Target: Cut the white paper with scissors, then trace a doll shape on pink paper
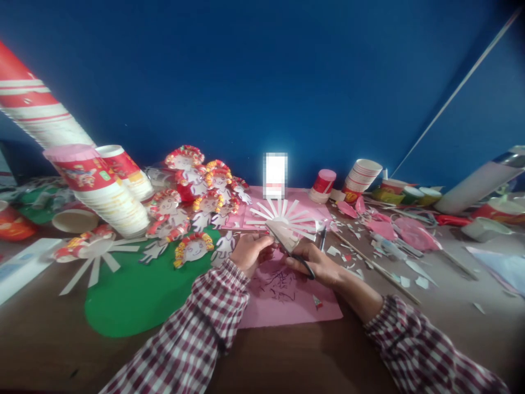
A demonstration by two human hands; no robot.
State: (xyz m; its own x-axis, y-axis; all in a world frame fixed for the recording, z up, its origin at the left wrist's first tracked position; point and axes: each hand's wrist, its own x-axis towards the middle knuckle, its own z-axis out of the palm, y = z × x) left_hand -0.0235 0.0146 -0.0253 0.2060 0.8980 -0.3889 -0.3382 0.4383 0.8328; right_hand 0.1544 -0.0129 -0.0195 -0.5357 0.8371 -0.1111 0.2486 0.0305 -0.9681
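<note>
My right hand (315,264) is closed around the dark handles of a pair of scissors (283,239), whose blades point up and left. My left hand (252,251) pinches a small pale piece of paper (289,236) beside the blades; its exact outline is partly hidden by the fingers. Just beyond both hands is a paper cup cut into fanned white strips (280,223). Beneath them lies a pink sheet (295,312) with dark pen marks on it. A dark pen (322,238) is close to my right hand.
Paper dolls (195,250) with red and yellow hair crowd the left, partly on a green sheet (135,301). Tall stacks of paper cups (102,191) lean behind them. Paper scraps, pink pieces (416,232) and a thin stick (381,271) lie right. A blue wall (246,82) rises behind.
</note>
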